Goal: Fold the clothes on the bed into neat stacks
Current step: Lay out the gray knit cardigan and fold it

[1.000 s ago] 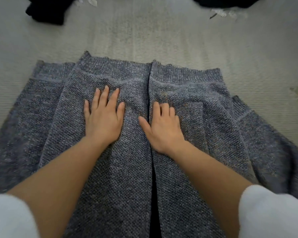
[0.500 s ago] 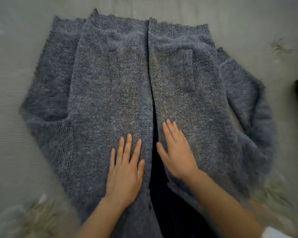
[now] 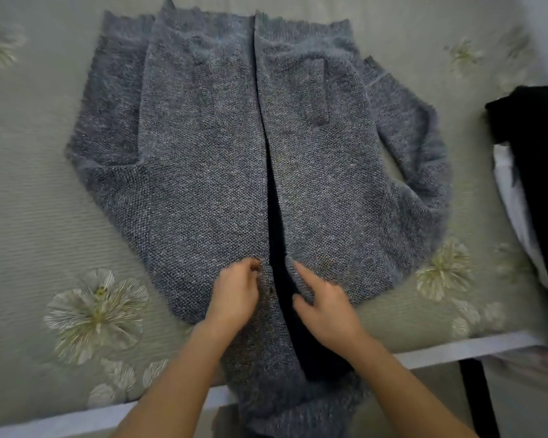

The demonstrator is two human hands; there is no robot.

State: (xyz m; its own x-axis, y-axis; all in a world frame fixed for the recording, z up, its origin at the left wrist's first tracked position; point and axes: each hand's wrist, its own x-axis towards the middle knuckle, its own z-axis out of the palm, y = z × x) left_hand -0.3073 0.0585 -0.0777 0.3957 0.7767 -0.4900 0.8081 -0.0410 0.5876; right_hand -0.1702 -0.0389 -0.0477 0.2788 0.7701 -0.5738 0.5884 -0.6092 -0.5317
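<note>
At 6 o'clock on the cardigan [image 3: 203,184], left hand [image 3: 234,295] and right hand [image 3: 326,306], flat earlier, now clamp fingers [image 3: 300,270] on its front edges for alignment.

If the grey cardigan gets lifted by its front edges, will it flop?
Probably floppy: the grey cardigan drapes limp over the bed edge. Likely heavyish, given the thick chunky knit. Rough texture should drag on the bedspread, not slide.

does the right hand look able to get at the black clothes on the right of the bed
Probably yes. The right hand is at the front edge of the grey cardigan; between it and the black clothes lie only the flat sleeve and bare bedspread, nothing standing in the way, though a stretch.
</note>
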